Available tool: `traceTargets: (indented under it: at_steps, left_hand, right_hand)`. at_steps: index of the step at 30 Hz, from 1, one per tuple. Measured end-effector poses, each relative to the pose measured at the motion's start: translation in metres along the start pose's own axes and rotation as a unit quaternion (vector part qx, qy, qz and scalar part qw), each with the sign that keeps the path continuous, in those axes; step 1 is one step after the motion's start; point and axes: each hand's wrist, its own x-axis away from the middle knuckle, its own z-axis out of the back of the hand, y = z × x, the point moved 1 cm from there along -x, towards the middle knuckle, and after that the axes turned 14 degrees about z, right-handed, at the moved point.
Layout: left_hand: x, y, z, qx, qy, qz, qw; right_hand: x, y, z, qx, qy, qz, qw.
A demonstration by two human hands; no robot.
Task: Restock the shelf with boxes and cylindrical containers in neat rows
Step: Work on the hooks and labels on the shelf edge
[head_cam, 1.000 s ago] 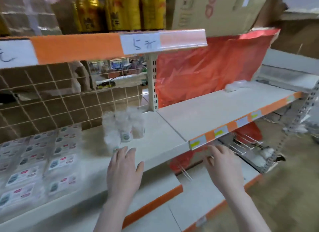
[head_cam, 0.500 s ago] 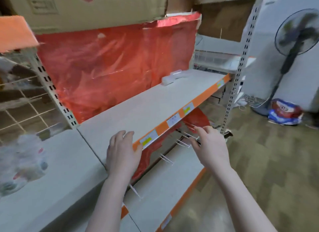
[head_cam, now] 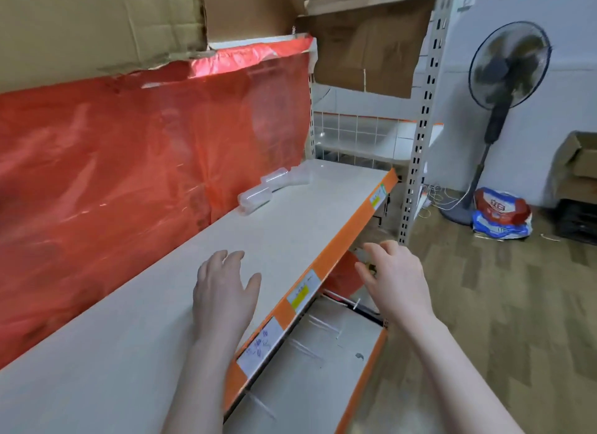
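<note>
We are hovering both hands, left [head_cam: 223,291] and right [head_cam: 395,283], spread and holding nothing, over the shelf [head_cam: 226,246]; careless reaching risks scattering the clear containers [head_cam: 258,194] lying at its back.

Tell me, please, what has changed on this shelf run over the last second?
The view swung right, away from the stocked bay with packets and cups to the bare shelf. Left hand now hovers over its board; right hand is past its orange edge. Both remain open and empty. The clear plastic containers at the back have not moved.
</note>
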Motion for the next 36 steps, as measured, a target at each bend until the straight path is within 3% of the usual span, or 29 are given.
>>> traceTargets:
  at_steps: [9,19,27,36]
  left_hand:
    - [-0.075,0.038,-0.040,-0.029,0.015,0.050,0.998]
    - [-0.142,0.089,-0.101,-0.039,0.087,0.212,0.973]
    - [-0.151,0.104,-0.110,-0.042,0.132,0.311,0.940]
    - [-0.160,0.095,-0.103,-0.053,0.147,0.354,0.922]
  right_hand:
    - [-0.099,0.052,-0.064,-0.058,-0.048,0.030,0.997]
    - [-0.251,0.109,-0.157,-0.154,-0.140,0.198,0.958]
    - [-0.327,0.101,-0.203,-0.201,-0.192,0.302,0.912]
    - [-0.362,0.072,-0.239,-0.201,-0.247,0.379,0.869]
